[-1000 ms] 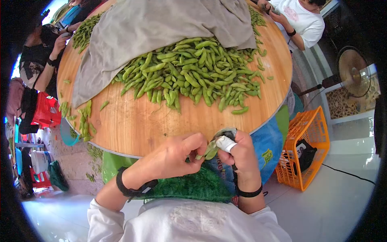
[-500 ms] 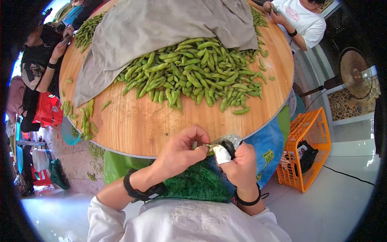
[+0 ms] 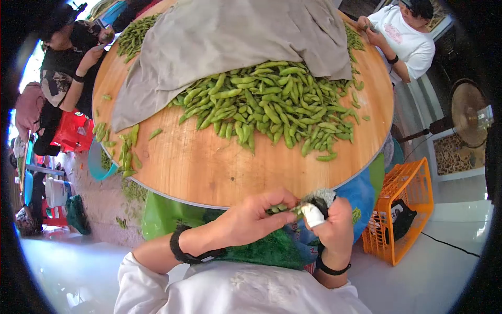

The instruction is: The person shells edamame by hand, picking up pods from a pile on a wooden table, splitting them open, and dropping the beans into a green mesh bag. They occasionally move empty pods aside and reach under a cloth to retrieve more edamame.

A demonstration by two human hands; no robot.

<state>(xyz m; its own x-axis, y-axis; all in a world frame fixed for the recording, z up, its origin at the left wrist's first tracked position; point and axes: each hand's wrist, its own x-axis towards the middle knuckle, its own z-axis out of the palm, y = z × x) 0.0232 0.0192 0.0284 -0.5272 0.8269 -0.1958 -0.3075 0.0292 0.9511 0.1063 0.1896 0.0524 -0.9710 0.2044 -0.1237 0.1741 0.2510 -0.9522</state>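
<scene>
Just over the near edge of the round wooden table [image 3: 198, 172], my left hand [image 3: 251, 220] pinches a green bean pod [image 3: 277, 210] between thumb and fingers. My right hand [image 3: 337, 227] is closed beside it, touching the pod's right end. White wrapping [image 3: 312, 215] covers its thumb, and a grey covering [image 3: 323, 195] sits on its fingers. What lies inside that fist is hidden. Beyond both hands spreads a heap of bean pods [image 3: 272, 107], partly under a grey cloth [image 3: 230, 42].
Loose pods [image 3: 127, 154] lie at the table's left edge, above a teal basin [image 3: 99, 162]. An orange crate [image 3: 400, 209] stands at the right, near a fan [image 3: 469, 112]. One person [image 3: 68, 68] sits far left, another [image 3: 402, 36] far right, hands raised.
The view has shifted, so table and heap appear lower and further right. Both hands stay together at the pod; my left fingers now reach straighter along it.
</scene>
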